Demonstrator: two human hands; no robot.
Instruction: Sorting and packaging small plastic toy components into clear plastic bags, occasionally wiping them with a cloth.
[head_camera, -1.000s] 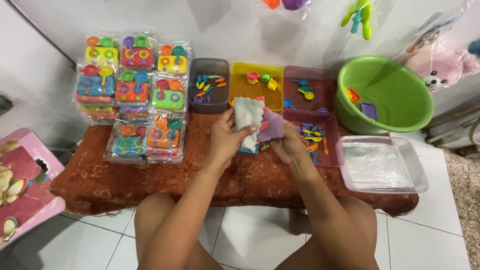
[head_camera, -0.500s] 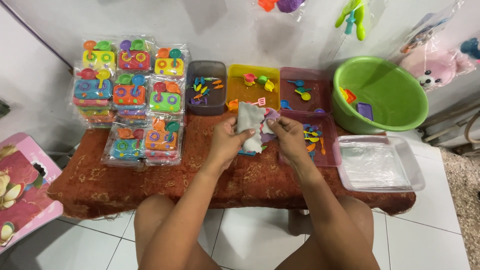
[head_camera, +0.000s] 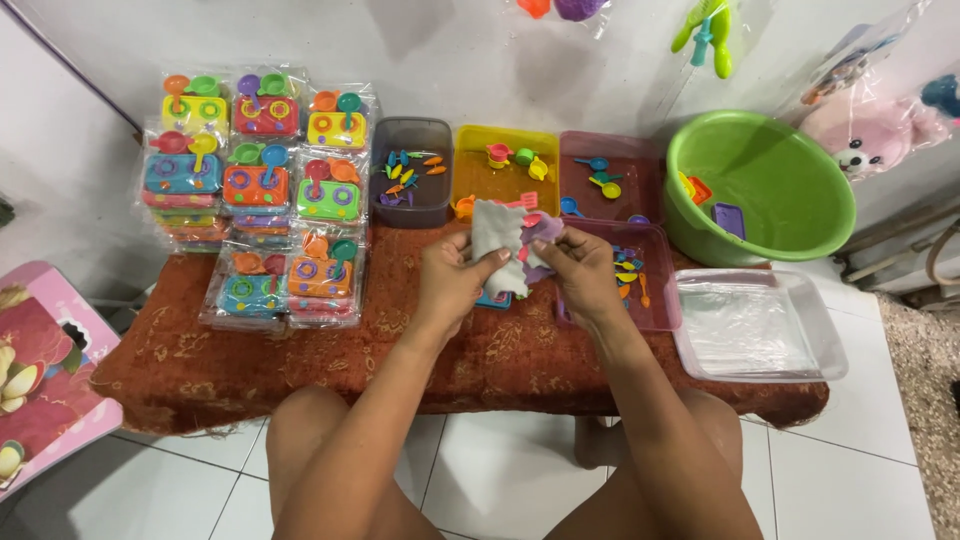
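My left hand (head_camera: 452, 281) pinches a grey-white cloth (head_camera: 497, 240) and holds it up over the middle of the low table (head_camera: 300, 350). My right hand (head_camera: 583, 268) grips a small purple plastic toy piece (head_camera: 545, 232) that is pressed against the cloth. Under both hands lies a blue toy piece (head_camera: 493, 299), mostly hidden. A pink tray (head_camera: 665, 296) of small coloured toy parts sits just right of my right hand.
Stacks of bagged toy stove sets (head_camera: 262, 190) fill the table's left half. Grey (head_camera: 411, 187), yellow (head_camera: 505, 170) and pink (head_camera: 612, 177) trays of toy pieces line the back. A green basin (head_camera: 757, 190) and a clear tray of plastic bags (head_camera: 755, 325) stand at the right. A pink stool (head_camera: 40, 360) is left.
Both hands have kept hold of the cloth and the purple piece, shifting it slightly between them. Nothing on the table has moved.
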